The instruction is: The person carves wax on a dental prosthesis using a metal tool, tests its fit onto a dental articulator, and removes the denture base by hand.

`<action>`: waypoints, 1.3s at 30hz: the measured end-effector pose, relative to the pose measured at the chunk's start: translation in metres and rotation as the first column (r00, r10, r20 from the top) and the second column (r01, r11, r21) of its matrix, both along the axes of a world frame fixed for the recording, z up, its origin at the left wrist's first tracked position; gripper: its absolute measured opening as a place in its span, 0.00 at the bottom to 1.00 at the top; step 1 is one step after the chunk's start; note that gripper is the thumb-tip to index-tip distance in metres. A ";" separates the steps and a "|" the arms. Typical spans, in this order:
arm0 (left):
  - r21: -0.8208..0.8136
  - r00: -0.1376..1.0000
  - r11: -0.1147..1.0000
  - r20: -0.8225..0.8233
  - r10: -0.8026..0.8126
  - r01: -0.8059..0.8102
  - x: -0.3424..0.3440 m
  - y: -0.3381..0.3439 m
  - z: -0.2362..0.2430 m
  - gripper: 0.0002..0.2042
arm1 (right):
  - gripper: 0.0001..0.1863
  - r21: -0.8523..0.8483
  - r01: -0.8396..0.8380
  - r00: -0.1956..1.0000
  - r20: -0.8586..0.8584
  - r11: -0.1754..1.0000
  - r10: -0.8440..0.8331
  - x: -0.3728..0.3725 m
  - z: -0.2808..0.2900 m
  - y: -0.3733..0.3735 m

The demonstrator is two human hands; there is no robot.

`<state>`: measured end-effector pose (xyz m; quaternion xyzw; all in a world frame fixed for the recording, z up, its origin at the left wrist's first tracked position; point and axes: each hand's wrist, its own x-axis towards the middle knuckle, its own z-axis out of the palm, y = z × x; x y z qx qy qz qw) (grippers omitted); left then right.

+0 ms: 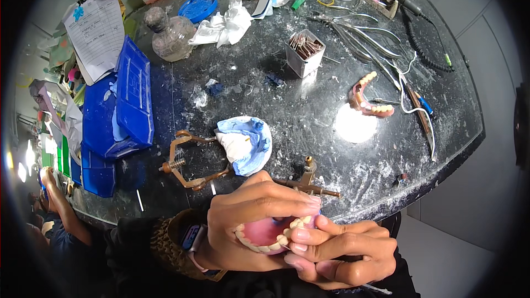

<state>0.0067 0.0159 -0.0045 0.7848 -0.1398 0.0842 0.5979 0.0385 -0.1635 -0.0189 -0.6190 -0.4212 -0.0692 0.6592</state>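
Note:
My left hand is closed around a denture with a pink base and cream teeth, near the front edge of the table. The fingers of my right hand press together on the teeth at the denture's right end. A thin grey tip shows beneath that hand; what it belongs to is hidden. Just beyond my left hand, a blue-and-white dental cast lies beside a brass-coloured articulator frame. Another brass articulator part rests behind my fingers. Farther right lies a second denture.
Blue bins and a clipped paper sheet line the left side. A square cup of burs, pliers and a corded handpiece stand or lie toward the back right. A person's arm shows at far left.

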 end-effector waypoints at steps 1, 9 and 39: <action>0.020 1.000 1.000 0.005 0.014 -0.014 0.000 0.000 -0.001 0.24 | 0.16 -0.045 0.009 1.000 0.022 0.999 -0.008 0.002 0.003 0.001; 0.059 0.998 0.997 -0.024 0.059 -0.058 -0.003 -0.003 0.004 0.24 | 0.17 -0.033 -0.085 0.994 -0.070 0.996 0.082 0.010 0.010 0.001; 0.063 0.995 0.993 -0.010 0.101 -0.101 -0.001 -0.007 0.000 0.20 | 0.19 -0.014 -0.021 0.998 -0.064 1.000 0.020 0.014 0.010 0.005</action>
